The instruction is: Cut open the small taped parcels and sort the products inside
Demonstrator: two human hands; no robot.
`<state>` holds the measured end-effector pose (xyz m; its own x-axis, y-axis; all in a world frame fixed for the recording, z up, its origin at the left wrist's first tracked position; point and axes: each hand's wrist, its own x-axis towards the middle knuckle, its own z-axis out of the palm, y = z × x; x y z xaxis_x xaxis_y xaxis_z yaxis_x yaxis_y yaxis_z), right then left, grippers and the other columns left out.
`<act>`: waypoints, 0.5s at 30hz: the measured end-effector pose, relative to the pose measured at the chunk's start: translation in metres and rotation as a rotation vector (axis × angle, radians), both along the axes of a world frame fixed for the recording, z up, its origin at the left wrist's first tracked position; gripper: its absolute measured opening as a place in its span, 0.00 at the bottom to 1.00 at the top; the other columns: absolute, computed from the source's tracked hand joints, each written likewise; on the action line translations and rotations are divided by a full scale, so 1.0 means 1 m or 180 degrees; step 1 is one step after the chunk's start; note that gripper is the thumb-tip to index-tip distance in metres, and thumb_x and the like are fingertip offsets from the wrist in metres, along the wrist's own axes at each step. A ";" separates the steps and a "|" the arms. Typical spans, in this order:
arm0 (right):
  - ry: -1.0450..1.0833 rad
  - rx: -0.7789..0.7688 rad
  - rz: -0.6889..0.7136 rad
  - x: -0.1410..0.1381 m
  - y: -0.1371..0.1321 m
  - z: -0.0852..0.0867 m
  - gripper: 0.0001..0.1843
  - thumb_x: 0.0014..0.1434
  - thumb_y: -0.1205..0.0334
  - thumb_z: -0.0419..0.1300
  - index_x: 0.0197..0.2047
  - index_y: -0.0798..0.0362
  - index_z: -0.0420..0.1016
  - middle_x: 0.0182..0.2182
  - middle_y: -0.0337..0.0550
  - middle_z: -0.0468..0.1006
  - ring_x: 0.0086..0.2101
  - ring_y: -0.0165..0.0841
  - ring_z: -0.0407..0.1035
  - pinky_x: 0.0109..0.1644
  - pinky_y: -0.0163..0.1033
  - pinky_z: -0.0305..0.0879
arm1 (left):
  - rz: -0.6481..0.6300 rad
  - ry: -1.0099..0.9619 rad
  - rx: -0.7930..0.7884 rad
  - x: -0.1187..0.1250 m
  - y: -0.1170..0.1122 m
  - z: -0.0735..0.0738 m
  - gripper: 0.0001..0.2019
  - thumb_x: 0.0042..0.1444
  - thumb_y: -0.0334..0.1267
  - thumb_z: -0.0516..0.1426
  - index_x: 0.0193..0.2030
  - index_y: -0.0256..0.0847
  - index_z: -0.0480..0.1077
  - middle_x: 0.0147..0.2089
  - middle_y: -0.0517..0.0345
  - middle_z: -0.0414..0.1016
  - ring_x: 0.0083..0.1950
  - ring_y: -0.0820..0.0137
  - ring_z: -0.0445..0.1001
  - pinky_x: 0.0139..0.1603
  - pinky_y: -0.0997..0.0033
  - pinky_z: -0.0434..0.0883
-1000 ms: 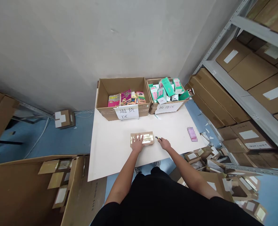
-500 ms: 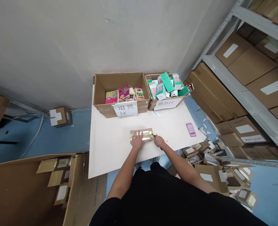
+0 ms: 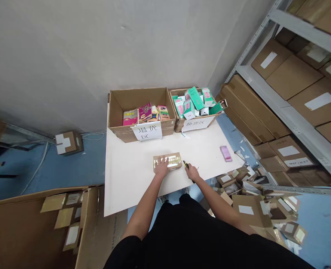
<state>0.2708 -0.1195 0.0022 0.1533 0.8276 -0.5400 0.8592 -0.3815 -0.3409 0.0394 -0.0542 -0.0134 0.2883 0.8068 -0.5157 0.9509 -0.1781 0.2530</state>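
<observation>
View from above of a white table [image 3: 126, 179] in a storeroom. Near its front edge lies a small, flat cardboard parcel [image 3: 174, 160], wrapped in glossy clear tape with a white label on top. The person's left hand [image 3: 162, 167] rests on the parcel's left half, fingers spread and flat, pressing down rather than gripping. Just to the right of the parcel, close to it but apart, the right hand [image 3: 193, 173] is closed around a small yellow-and-black cutter [image 3: 186, 164], its tip pointing toward the parcel's right end. The parcel looks light and fairly stiff, though its taped skin is probably slick, so a flat palm on top or a pinch across the two short ends would likely hold it best, with fingers kept clear of the taped seams. At the back of the table stand two open boxes with paper signs: a book box [image 3: 117, 130] holding colourful paperbacks and a carton box [image 3: 178, 126] heaped with green and pink packets. A blurred pink item [image 3: 226, 153] lies toward the table's right edge. Metal shelving [image 3: 291, 116] with brown cartons fills the right side, opened small boxes [image 3: 255, 194] litter the blue floor, and a large carton [image 3: 27, 224] stands at lower left.
</observation>
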 end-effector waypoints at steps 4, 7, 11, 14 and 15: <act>0.0037 -0.0211 0.0053 -0.008 0.026 0.005 0.14 0.77 0.57 0.51 0.55 0.56 0.71 0.51 0.58 0.82 0.45 0.41 0.80 0.43 0.36 0.68 | 0.0037 0.0042 -0.0024 0.001 -0.002 -0.003 0.38 0.68 0.50 0.55 0.81 0.53 0.49 0.85 0.55 0.37 0.84 0.48 0.36 0.79 0.38 0.51; 0.0277 -0.0415 0.0027 -0.008 0.035 0.007 0.14 0.77 0.57 0.51 0.54 0.57 0.71 0.50 0.57 0.82 0.32 0.34 0.80 0.36 0.35 0.67 | 0.0061 0.0058 -0.0048 0.002 -0.004 -0.007 0.37 0.68 0.49 0.55 0.82 0.55 0.48 0.85 0.57 0.37 0.84 0.50 0.36 0.80 0.40 0.49; 0.0420 -0.0477 0.0097 -0.001 0.027 0.004 0.13 0.76 0.57 0.52 0.52 0.57 0.71 0.50 0.57 0.82 0.23 0.30 0.76 0.30 0.35 0.66 | 0.0076 0.0089 -0.0053 0.003 -0.006 -0.011 0.38 0.68 0.47 0.56 0.81 0.56 0.48 0.85 0.57 0.37 0.84 0.49 0.35 0.80 0.40 0.48; 0.0572 -0.0515 0.0107 0.007 0.016 -0.002 0.10 0.75 0.58 0.53 0.49 0.56 0.71 0.47 0.54 0.82 0.20 0.27 0.73 0.28 0.34 0.65 | 0.0094 0.0103 -0.0044 0.004 -0.006 -0.010 0.38 0.67 0.47 0.58 0.81 0.55 0.50 0.85 0.55 0.38 0.84 0.49 0.36 0.80 0.39 0.48; 0.0656 -0.0501 0.0060 0.009 0.012 -0.005 0.09 0.75 0.59 0.54 0.48 0.55 0.71 0.45 0.52 0.83 0.19 0.27 0.72 0.28 0.33 0.65 | 0.0099 0.0090 -0.0032 0.004 -0.006 -0.009 0.38 0.67 0.47 0.58 0.81 0.55 0.51 0.85 0.55 0.39 0.84 0.48 0.37 0.79 0.39 0.49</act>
